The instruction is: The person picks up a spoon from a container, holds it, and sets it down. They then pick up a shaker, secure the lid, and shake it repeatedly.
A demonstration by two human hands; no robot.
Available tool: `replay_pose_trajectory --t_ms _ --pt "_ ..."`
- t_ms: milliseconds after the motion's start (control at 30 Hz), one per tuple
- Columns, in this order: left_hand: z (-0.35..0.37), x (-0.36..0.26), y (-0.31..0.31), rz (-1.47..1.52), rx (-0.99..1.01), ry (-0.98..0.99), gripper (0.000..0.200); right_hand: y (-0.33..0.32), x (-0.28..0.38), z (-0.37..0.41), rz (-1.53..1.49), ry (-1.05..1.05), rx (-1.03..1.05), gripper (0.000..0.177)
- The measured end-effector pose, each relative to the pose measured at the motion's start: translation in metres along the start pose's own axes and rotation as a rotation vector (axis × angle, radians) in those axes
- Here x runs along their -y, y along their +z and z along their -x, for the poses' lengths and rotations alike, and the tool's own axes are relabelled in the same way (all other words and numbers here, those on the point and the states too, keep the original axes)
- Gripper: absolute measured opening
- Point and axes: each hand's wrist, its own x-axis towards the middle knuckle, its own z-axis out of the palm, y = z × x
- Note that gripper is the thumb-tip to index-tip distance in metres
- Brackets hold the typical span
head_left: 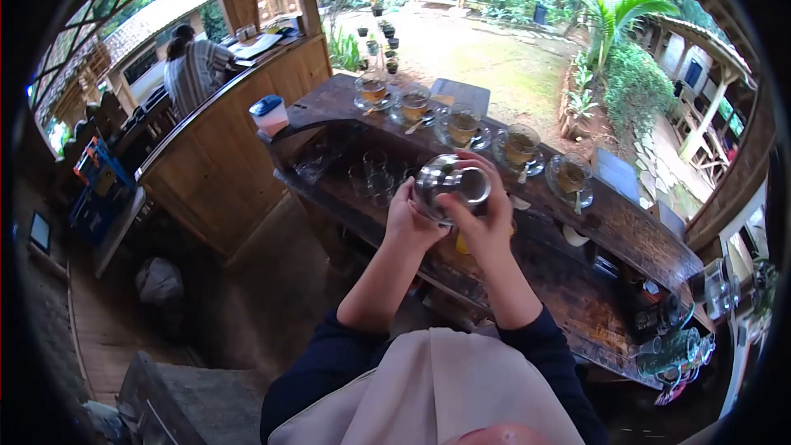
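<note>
Up in front of my chest, both hands hold a shiny silver round metal container [437, 181] with a smaller circular end turned toward me. My left hand [414, 221] cups its lower left side. Wrapped round the right side is my right hand [488, 214], its thumb across the front. Behind it, along the raised ledge of the dark wooden counter [634, 235], stands a row of several glass cups of tea [463, 122] on glass saucers, with spoons beside them. Something yellow [463, 243] shows partly below my hands, mostly hidden.
Empty glasses [375, 177] stand on the lower counter level. A lidded plastic tub [269, 114] sits at the ledge's left end. More glassware [680, 350] is at the right. A person [191, 70] in a striped top is behind a wooden partition [239, 156] at the left.
</note>
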Motion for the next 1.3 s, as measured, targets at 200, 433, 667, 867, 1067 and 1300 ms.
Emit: replay_pose_trajectory --t_ms 200,433,667,867,1067,1300 --pt "0.029 0.027 0.05 0.024 0.688 -0.311 0.053 -0.053 0.091 0.027 0.29 -0.812 0.227 0.037" --pt "-0.042 0.084 -0.013 0.012 0.282 -0.248 0.043 -0.076 0.022 0.025 0.367 -0.274 -0.017 0.044" --pt "0.017 0.074 0.069 0.368 0.767 -0.84 0.063 -0.092 0.102 0.042 0.608 -0.741 0.262 0.02" --pt "0.0 0.089 0.052 0.188 0.608 -0.592 0.066 -0.1 0.064 0.044 0.439 -0.845 0.105 0.021" --pt "-0.025 0.102 0.043 0.031 0.206 -0.384 0.044 -0.111 0.039 0.02 0.228 -0.074 -0.349 0.047" --pt "0.03 0.09 0.068 -0.258 0.905 -0.082 0.063 -0.107 0.079 0.027 0.371 -1.221 0.064 0.041"
